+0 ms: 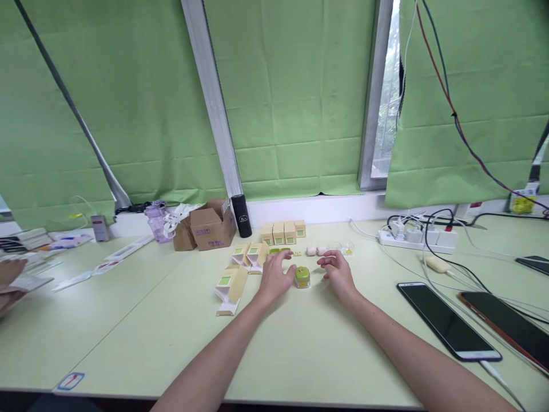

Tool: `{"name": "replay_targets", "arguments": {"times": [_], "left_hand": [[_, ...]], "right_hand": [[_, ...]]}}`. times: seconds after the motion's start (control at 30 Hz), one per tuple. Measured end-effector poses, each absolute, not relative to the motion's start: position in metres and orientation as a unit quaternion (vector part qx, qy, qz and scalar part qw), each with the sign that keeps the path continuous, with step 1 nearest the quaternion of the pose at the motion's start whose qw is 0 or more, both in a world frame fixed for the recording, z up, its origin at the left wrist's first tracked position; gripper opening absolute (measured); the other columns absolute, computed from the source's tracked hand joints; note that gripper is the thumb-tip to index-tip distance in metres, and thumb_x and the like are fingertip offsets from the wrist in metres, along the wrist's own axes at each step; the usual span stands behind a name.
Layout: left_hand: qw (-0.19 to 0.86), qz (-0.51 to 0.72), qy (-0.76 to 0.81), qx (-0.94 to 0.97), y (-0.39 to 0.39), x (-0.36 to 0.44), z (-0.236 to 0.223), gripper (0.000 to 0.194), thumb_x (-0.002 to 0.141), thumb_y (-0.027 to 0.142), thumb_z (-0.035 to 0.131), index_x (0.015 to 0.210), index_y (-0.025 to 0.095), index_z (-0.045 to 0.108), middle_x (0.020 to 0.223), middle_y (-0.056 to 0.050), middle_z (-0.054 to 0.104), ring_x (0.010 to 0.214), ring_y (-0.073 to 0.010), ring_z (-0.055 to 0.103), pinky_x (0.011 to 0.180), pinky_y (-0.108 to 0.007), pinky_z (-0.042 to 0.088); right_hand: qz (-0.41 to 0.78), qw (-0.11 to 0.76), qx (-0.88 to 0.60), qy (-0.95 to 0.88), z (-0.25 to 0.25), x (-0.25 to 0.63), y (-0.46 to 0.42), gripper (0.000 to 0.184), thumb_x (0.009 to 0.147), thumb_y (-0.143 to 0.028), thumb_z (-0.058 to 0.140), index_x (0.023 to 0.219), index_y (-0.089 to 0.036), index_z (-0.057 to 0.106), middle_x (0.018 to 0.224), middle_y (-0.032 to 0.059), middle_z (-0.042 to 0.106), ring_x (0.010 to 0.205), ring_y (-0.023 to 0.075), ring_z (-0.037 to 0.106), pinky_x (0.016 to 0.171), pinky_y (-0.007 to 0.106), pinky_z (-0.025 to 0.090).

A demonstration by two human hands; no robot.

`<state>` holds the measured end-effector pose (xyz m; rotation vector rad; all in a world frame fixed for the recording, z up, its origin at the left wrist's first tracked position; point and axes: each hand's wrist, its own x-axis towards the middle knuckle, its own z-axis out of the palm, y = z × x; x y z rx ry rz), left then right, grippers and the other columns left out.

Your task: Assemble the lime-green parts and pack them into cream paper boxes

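Observation:
A small clear container with a green lid [302, 277] stands upright on the table between my two hands. My left hand [277, 276] is open just left of it, its thumb close to the lid; I cannot tell whether they touch. To the right, apart from the container, my right hand [338, 274] is open with bent fingers and nothing in it. Beyond my hands lie small pale pink pieces [316, 250], tiny yellow pieces [297, 253] and clear plastic parts [346, 248]. Unfolded cream cartons [231, 284] lie left of my left hand, which partly hides green pieces behind it.
Closed cream boxes [278, 233] stand in a row at the back. Behind and left are a black bottle [241, 216], a cardboard box [210, 229] and a purple bottle [156, 222]. Phones [446, 319], cables and a power strip [418, 239] occupy the right. Another person's hand [11, 280] shows far left.

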<state>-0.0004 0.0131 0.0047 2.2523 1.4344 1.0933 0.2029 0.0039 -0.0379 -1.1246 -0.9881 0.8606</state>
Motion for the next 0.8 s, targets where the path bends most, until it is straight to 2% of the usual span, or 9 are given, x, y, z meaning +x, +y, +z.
{"name": "replay_targets", "arguments": {"times": [0.17,0.37,0.47,0.57,0.8], "left_hand": [[0.010,0.328,0.557,0.763,0.025,-0.030,0.042,0.032,0.093,0.027,0.058,0.124,0.020,0.065,0.120,-0.012,0.074,0.123,-0.0343,0.059,0.104,-0.049,0.047],[-0.136,0.138,0.652,0.733,0.016,-0.077,0.072,0.038,0.094,0.030,0.053,0.130,0.019,0.059,0.118,-0.017,0.072,0.115,-0.0386,0.065,0.092,-0.047,0.050],[-0.123,0.050,0.708,0.694,0.009,-0.095,0.070,0.048,0.095,0.041,0.052,0.137,0.017,0.051,0.124,-0.022,0.068,0.114,-0.0430,0.066,0.087,-0.050,0.051],[-0.076,0.002,0.727,0.683,0.004,-0.104,0.063,0.056,0.096,0.048,0.051,0.142,0.017,0.045,0.132,-0.023,0.063,0.111,-0.0423,0.068,0.086,-0.050,0.053],[-0.069,-0.044,0.723,0.686,-0.012,-0.100,0.062,0.058,0.092,0.028,0.054,0.146,0.018,0.038,0.131,-0.022,0.061,0.110,-0.0403,0.070,0.082,-0.048,0.054]], "right_hand": [[0.382,0.648,-0.500,-0.430,-0.036,0.202,0.001,0.042,0.062,-0.031,0.055,0.103,-0.025,0.056,0.088,0.0036,0.072,0.085,0.0241,0.065,0.057,0.029,0.048],[0.366,0.628,-0.518,-0.452,-0.042,0.200,0.005,0.040,0.070,-0.041,0.064,0.106,-0.024,0.058,0.088,0.0036,0.069,0.085,0.0246,0.065,0.054,0.028,0.049],[0.357,0.621,-0.523,-0.462,-0.045,0.200,0.007,0.038,0.072,-0.041,0.064,0.106,-0.024,0.058,0.087,0.0032,0.069,0.083,0.0242,0.064,0.055,0.029,0.049],[0.341,0.621,-0.525,-0.471,-0.047,0.200,0.008,0.035,0.073,-0.041,0.064,0.104,-0.024,0.060,0.085,0.0030,0.069,0.083,0.0242,0.065,0.058,0.031,0.050],[0.315,0.617,-0.533,-0.486,-0.047,0.200,0.008,0.033,0.077,-0.041,0.062,0.105,-0.024,0.060,0.087,0.0034,0.070,0.086,0.0255,0.066,0.064,0.034,0.051]]}}
